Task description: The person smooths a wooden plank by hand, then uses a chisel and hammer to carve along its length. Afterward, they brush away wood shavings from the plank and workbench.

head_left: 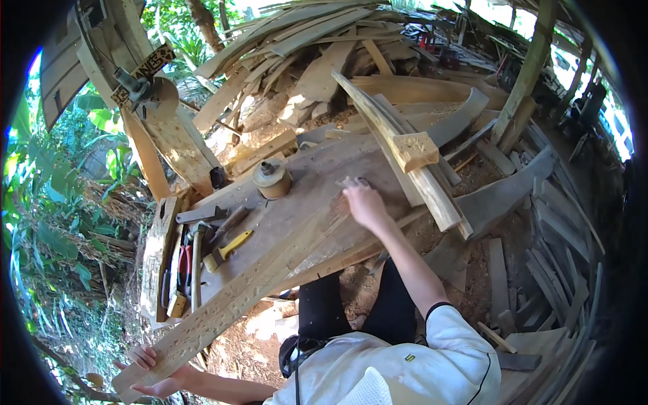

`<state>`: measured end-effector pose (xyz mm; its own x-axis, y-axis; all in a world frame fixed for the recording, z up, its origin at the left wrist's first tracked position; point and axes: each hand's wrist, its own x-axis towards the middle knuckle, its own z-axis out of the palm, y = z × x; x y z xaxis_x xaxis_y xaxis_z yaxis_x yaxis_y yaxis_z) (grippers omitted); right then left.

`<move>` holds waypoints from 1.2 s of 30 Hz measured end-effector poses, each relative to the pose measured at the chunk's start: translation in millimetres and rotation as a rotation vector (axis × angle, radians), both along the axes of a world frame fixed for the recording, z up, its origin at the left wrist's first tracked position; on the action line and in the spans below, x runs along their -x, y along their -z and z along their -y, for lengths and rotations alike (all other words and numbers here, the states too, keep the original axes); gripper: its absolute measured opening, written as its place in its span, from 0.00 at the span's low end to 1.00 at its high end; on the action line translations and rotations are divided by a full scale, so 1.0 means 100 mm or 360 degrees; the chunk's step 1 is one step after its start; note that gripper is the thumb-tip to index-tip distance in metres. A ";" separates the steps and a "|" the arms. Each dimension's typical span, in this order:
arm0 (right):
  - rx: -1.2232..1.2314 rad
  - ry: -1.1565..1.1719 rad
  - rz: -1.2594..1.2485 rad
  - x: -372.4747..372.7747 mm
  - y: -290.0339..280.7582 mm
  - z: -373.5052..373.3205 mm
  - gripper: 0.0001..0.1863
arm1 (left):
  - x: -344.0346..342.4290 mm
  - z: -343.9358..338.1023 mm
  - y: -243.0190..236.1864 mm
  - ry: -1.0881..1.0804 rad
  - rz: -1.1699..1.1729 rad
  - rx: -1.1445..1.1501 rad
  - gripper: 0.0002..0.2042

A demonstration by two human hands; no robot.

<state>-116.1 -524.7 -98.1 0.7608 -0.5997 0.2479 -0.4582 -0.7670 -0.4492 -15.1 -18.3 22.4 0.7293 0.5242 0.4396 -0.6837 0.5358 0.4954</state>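
My left hand (152,371) grips the lower end of a long speckled plank (239,297), which runs diagonally up across the wooden workbench (310,169). My right hand (364,201) is at the plank's far end, fingers curled round something small and pale that I cannot make out. Left of the plank lie a yellow-handled brush (229,248), red-handled pliers (185,266), a hammer (197,243) and other hand tools. A round tin-like container (273,181) stands behind them. Right of my right hand, long rough timbers (405,162) lie across the bench.
A heap of planks (317,67) rises behind the bench. A wooden post with a metal fitting (162,128) stands at the back left, another post (520,108) at the right. Loose boards (553,270) crowd the right side; foliage (54,202) borders the left.
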 end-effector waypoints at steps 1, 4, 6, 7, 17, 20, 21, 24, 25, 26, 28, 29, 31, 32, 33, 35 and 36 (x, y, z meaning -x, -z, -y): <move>0.0110 -0.0173 0.0098 -0.03 0.06 -0.13 0.17 | -0.02 -0.14 0.00 0.0033 0.0052 -0.0018 0.37; -0.0242 -0.0389 0.0166 -0.01 -0.01 -0.15 0.18 | -0.05 -0.33 -0.05 0.0050 0.0117 -0.0077 0.37; 0.0040 -0.0103 0.0171 0.17 0.01 0.23 0.19 | -0.12 -0.15 -0.01 0.0078 0.0073 -0.0076 0.38; -0.0125 0.0010 0.0083 0.11 0.02 0.21 0.19 | -0.14 -0.17 0.02 0.0090 0.0073 -0.0088 0.37; -0.0280 -0.0161 0.0248 0.16 -0.03 -0.07 0.16 | -0.20 -0.15 0.06 -0.0007 0.0060 -0.0045 0.39; 0.0398 -0.0617 0.0802 0.09 0.08 -0.39 0.17 | -0.27 -0.38 0.16 0.0028 0.0126 -0.0005 0.40; -0.0009 -0.0477 0.0411 0.12 0.01 -0.33 0.16 | -0.29 -0.41 0.18 0.0024 0.0144 -0.0006 0.40; 0.0163 0.0037 0.0470 0.53 0.21 0.24 0.16 | -0.38 -0.18 0.31 0.0171 0.0092 0.0042 0.40; -0.0085 -0.0076 0.0313 0.32 0.16 -0.04 0.16 | -0.32 -0.29 0.25 0.0090 0.0104 0.0003 0.40; -0.0290 -0.0185 0.0145 0.15 0.02 -0.38 0.16 | -0.28 -0.39 0.22 0.0021 0.0118 -0.0005 0.40; -0.0132 -0.0424 0.0551 0.16 0.04 -0.58 0.15 | -0.28 -0.34 0.19 -0.0040 0.0083 -0.0011 0.40; -0.0048 -0.0575 0.0738 0.09 -0.02 -0.74 0.14 | -0.24 -0.35 0.16 -0.0098 0.0069 -0.0031 0.40; -0.0499 -0.0308 0.0159 0.23 -0.13 -0.45 0.14 | -0.15 -0.20 0.11 -0.0099 0.0051 -0.0025 0.39; -0.0351 -0.0270 0.0361 0.24 -0.05 -0.36 0.14 | -0.13 -0.12 0.10 -0.0089 0.0036 -0.0021 0.39; -0.0181 -0.0223 0.0556 0.25 0.04 -0.27 0.14 | -0.14 -0.13 0.16 -0.0023 0.0064 -0.0043 0.39; 0.0056 -0.0290 0.0883 0.16 0.18 -0.35 0.15 | -0.19 -0.22 0.19 0.0033 0.0134 0.0019 0.33; 0.0107 -0.0416 0.1026 0.09 0.22 -0.54 0.15 | -0.20 -0.28 0.17 0.0046 0.0169 0.0046 0.32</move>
